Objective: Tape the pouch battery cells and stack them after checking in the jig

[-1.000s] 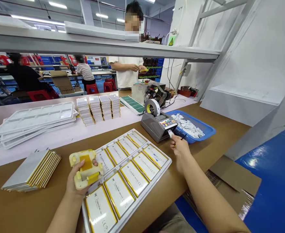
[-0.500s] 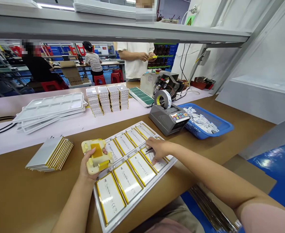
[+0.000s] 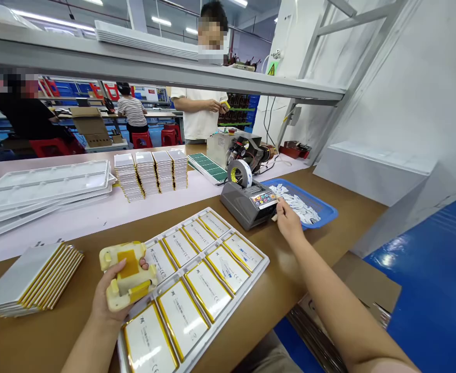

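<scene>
My left hand [image 3: 113,282] is wrapped around a cream plastic fixture [image 3: 115,256] with yellow-orange patches, above the near-left side of the tray. My right hand [image 3: 289,220] has its fingers pinched at the front outlet of the grey tape dispenser [image 3: 247,204]; what lies between the fingertips is too small to make out. A roll of tape [image 3: 240,173] sits on top of the dispenser. In the white tray [image 3: 264,265] lie two rows of flat white battery packs [image 3: 183,316] with yellow edges. Blue-printed strips [image 3: 228,272] show on two packs at the right end.
A blue basket [image 3: 328,212] of white scraps stands right of the dispenser. Stacked battery packs [image 3: 29,280] lie at the left, with more stacks [image 3: 153,173] behind. White trays [image 3: 49,189] are piled back left. A machine [image 3: 228,147] and a co-worker [image 3: 199,116] are beyond.
My right hand has left the battery pack at the tray's right side and moved to the dispenser's outlet. My left hand still holds the fixture. The view has turned to the right.
</scene>
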Tool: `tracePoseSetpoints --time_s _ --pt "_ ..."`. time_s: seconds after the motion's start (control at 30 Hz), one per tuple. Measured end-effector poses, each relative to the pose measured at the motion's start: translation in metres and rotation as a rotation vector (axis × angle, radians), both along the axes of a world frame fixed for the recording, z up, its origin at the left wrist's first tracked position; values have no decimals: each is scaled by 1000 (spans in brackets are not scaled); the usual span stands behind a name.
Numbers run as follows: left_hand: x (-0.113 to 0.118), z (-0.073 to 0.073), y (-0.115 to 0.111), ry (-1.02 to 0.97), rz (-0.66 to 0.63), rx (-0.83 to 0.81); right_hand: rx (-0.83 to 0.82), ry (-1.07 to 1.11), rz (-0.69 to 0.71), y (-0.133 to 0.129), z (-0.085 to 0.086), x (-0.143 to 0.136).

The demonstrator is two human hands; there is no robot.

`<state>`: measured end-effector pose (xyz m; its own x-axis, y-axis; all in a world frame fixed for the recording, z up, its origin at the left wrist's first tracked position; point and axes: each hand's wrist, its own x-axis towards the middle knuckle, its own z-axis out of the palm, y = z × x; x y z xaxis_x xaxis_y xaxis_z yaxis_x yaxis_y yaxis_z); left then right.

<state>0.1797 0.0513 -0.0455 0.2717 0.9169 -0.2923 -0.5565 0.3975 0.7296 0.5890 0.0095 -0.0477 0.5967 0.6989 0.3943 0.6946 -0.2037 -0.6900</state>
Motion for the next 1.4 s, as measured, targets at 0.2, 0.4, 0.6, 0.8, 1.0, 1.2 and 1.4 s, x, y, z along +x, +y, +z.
tracePoseSetpoints --time_s 0.2,0.4,0.6,0.8,1.0,1.2,1.4 --pt "2 1 2 9 29 -40 -352 -255 56 4 25 27" --pt "-1 -3 2 -1 9 -3 -53 138 47 -8 -1 4" --pt "-1 -2 1 -15 -21 -11 202 1131 33 -5 -34 -19" --pt "-3 -5 1 -24 -2 -40 360 906 20 -3 -14 -42" --pt "-1 -9 -1 -59 -43 -1 -369 -245 1144 -14 13 -122" --pt "-3 -12 -1 -81 -46 -19 -727 -523 1247 11 0 -160" --pt "-2 -11 0 -65 -70 5 -521 -196 1037 13 -26 -160"
